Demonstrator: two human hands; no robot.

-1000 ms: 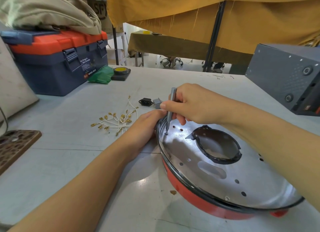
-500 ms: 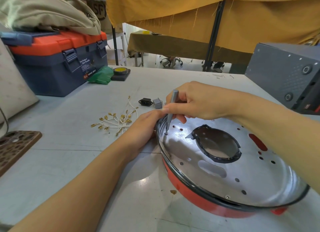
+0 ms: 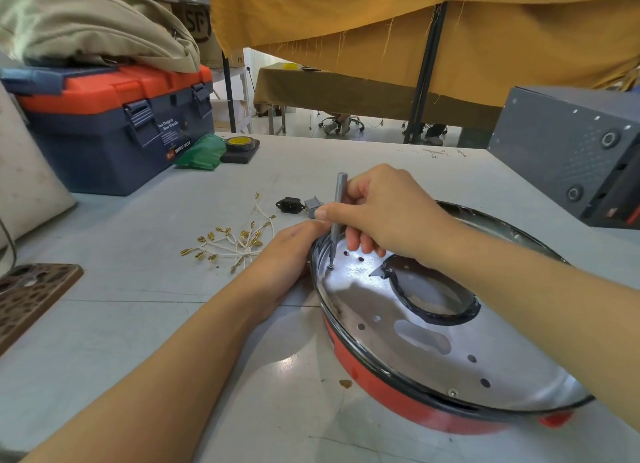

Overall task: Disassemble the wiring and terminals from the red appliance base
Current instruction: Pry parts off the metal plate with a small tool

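Note:
The red appliance base (image 3: 391, 390) lies on the table, its shiny metal plate (image 3: 415, 355) with a black-rimmed round hole facing up. My right hand (image 3: 377, 206) grips a slim grey screwdriver (image 3: 337, 213), held upright with its tip on a screw near the plate's left edge. Against the outside of the base's left rim rests my left hand (image 3: 291, 251), fingertips at the rim. A bundle of white wires with brass terminals (image 3: 235, 241) lies loose on the table to the left. A black power socket (image 3: 289, 204) and a grey switch (image 3: 312, 204) lie behind my hands.
A blue and orange toolbox (image 3: 110, 127) stands at the back left with a beige bag on top. Next to it are a green cloth (image 3: 201, 151) and a yellow tape roll (image 3: 240, 142). A grey metal case (image 3: 571, 151) stands at the right. A brown perforated board (image 3: 31, 296) lies at the left edge.
The screwdriver stays on the same screw while my right hand shifts its grip on the shaft. My right forearm has moved across the plate. The left hand stays at the rim.

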